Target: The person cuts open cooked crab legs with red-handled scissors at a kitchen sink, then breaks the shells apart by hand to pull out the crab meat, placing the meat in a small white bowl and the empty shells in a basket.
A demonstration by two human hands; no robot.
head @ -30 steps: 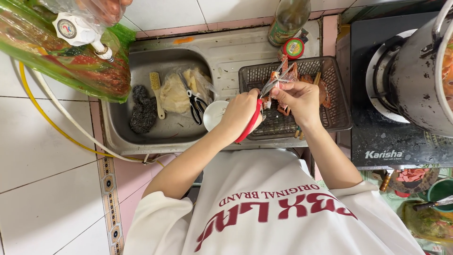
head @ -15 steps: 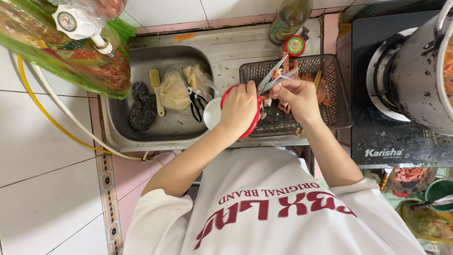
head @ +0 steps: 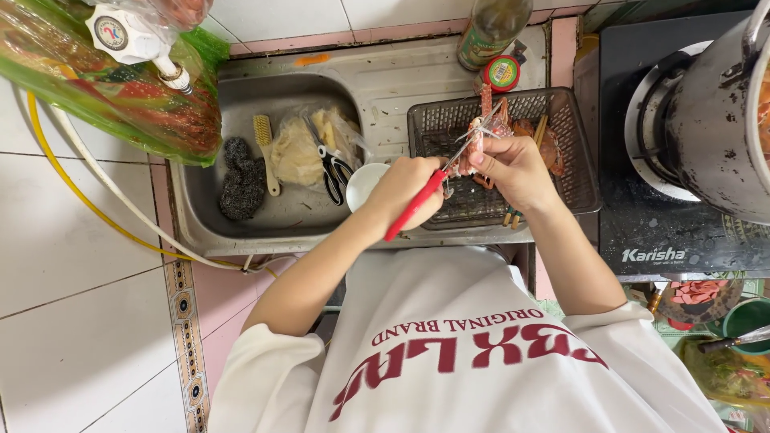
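green plastic bag (head: 120, 96) far left of the hands, up top, with a white tap (head: 132, 36) against it. white and yellow hoses (head: 96, 208) run down from there along the white tiles. steel sink (head: 265, 220) just left of the left hand: dark scouring pads (head: 241, 180), a yellow brush (head: 265, 148), a clear bag of pale stuff (head: 309, 152), black-handled scissors (head: 333, 172), and a white bowl (head: 365, 183) touching the left hand's knuckles.

left hand (head: 409, 188) closed around the red handles of a pair of scissors (head: 421, 200); blades angle up and right to the shrimp (head: 485, 132). right hand (head: 513, 168) closed on the shrimp, pinched between thumb and fingers, held over the dark mesh basket (head: 573, 172). scissor tips touch the shrimp; can't tell whether the blades are closed. more orange shrimp (head: 549, 148) lie in the basket just behind the right hand. wooden sticks (head: 511, 216) poke out at the basket's front edge under the right wrist.

above the hands: a glass bottle (head: 489, 28) and a small red-lidded jar (head: 501, 74) on the steel tabletop (head: 385, 76). right of the right hand: a black gas stove (head: 666, 232) with a big metal pot (head: 722, 120) on the burner.
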